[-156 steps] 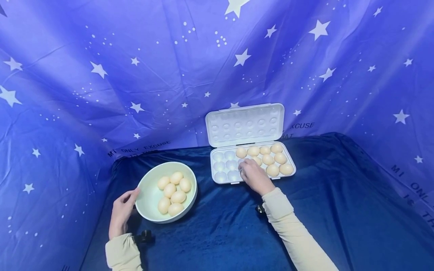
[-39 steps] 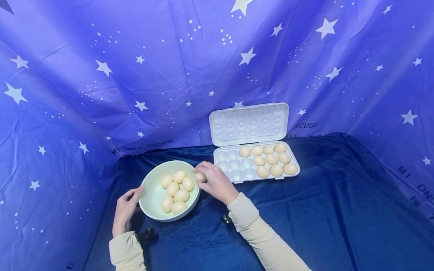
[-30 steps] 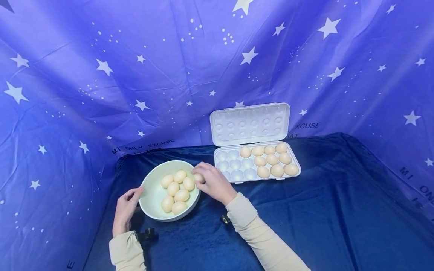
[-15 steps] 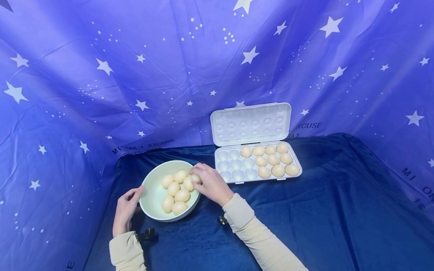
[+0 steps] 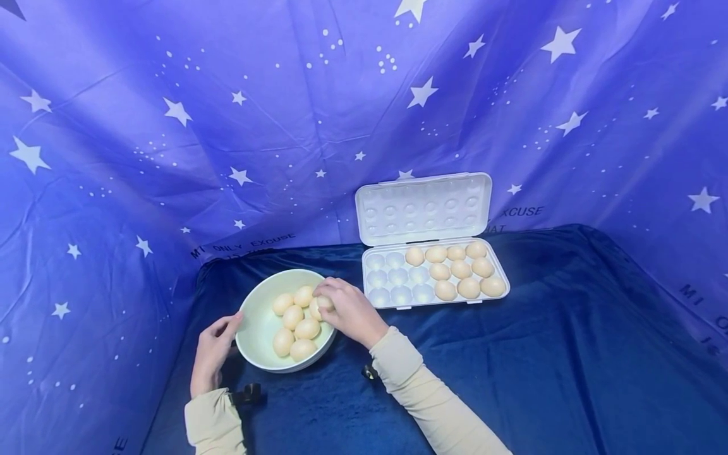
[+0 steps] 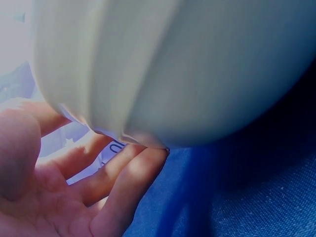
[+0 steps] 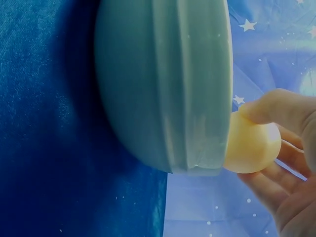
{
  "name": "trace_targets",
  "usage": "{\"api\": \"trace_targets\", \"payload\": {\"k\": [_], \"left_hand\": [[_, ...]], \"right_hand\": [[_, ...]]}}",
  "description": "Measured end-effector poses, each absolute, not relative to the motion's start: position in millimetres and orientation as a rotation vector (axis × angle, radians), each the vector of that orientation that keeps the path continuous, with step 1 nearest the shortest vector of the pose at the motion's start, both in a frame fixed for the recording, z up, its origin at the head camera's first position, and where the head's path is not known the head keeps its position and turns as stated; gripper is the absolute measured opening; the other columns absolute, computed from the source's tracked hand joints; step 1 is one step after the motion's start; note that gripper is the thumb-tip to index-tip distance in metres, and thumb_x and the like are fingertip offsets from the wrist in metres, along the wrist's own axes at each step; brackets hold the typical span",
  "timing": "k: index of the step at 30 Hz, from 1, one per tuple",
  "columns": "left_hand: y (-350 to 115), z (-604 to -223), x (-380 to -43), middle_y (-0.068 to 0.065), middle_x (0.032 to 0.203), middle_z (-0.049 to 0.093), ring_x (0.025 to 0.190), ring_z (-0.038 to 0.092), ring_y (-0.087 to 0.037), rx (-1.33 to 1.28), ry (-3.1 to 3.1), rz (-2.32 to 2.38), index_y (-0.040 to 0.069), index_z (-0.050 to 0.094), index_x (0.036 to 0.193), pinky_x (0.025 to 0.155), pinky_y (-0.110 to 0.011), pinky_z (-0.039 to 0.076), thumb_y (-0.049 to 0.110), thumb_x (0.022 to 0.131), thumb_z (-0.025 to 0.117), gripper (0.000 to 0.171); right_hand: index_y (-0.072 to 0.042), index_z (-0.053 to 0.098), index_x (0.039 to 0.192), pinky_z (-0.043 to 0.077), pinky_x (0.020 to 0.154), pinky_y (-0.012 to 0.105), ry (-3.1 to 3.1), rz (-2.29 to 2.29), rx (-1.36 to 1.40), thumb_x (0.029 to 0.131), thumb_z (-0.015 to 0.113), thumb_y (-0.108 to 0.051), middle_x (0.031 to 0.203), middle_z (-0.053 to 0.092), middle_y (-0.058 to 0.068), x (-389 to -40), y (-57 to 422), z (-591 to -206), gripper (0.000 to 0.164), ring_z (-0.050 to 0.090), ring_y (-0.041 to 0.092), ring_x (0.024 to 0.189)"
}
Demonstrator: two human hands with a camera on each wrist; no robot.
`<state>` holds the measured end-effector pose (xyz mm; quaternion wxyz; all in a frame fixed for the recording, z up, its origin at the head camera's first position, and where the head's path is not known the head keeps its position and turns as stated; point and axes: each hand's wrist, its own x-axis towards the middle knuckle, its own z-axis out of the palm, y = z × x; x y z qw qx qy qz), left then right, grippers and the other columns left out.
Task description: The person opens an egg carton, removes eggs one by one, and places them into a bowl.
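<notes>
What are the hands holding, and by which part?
The right hand pinches an egg by its sides; the left hand holds the bowl at its rim and outer wall.

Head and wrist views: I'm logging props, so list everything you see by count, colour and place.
Backdrop: 1, blue with white stars, behind.
Cloth: 1, dark blue, across the foreground.
Bowl: 1, pale green, on the cloth.
Bowl eggs: 7, pale brown, inside it.
Carton: 1, white, open, right of the bowl.
Carton eggs: 10, pale brown, in its wells.
Held egg: 1, pale brown, at the bowl's rim.
Wrist devices: 2, black, at the wrists.
Sleeves: 2, cream, one per arm.
Left hand: 1, gripping the bowl's side.
Right hand: 1, pinching the held egg.
</notes>
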<state>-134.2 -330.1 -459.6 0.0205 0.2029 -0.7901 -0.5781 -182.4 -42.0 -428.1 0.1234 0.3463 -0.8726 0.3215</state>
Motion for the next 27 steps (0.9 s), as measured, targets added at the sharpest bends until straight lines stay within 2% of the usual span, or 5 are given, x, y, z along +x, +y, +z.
{"api": "trace_targets", "payload": {"k": [5, 16, 22, 27], "left_hand": [[-329.4, -459.2, -134.4, 0.010, 0.088, 0.064, 0.077, 0.062, -0.002, 0.631, -2.430, -1.802, -0.005, 0.061, 0.122, 0.067, -0.025, 0.059, 0.043, 0.096, 0.064, 0.056], [-329.5, -459.0, -133.5, 0.003, 0.095, 0.065, 0.077, 0.061, -0.001, 0.647, -2.462, -1.780, -0.006, 0.060, 0.126, 0.067, -0.025, 0.058, 0.047, 0.095, 0.063, 0.061], [-329.4, -457.8, -134.1, -0.006, 0.105, 0.065, 0.079, 0.060, -0.001, 0.652, -2.494, -1.757, -0.005, 0.060, 0.128, 0.067, -0.025, 0.058, 0.050, 0.095, 0.062, 0.063], [-329.7, -458.7, -135.3, -0.003, 0.101, 0.065, 0.079, 0.060, -0.001, 0.645, -2.488, -1.749, -0.005, 0.060, 0.127, 0.066, -0.024, 0.058, 0.049, 0.095, 0.062, 0.062]], "right_hand": [[-0.008, 0.071, 0.109, 0.052, 0.095, 0.031, -2.582, 0.898, 1.005, 0.086, 0.074, -0.011, 0.115, 0.068, 0.004, -182.0, -45.6, -432.0, 0.023, 0.063, 0.019, 0.109], [-0.008, 0.073, 0.109, 0.053, 0.094, 0.030, -2.666, 0.774, 1.052, 0.089, 0.074, -0.013, 0.112, 0.071, 0.002, -185.5, -49.8, -436.3, 0.021, 0.064, 0.018, 0.108], [-0.007, 0.074, 0.108, 0.052, 0.096, 0.030, -2.712, 0.631, 1.060, 0.086, 0.075, -0.014, 0.111, 0.071, 0.003, -189.5, -54.3, -433.6, 0.023, 0.064, 0.018, 0.109], [-0.008, 0.074, 0.106, 0.050, 0.098, 0.032, -2.736, 0.489, 1.076, 0.084, 0.077, -0.016, 0.107, 0.072, 0.003, -193.7, -60.1, -432.5, 0.024, 0.064, 0.020, 0.108]]}}
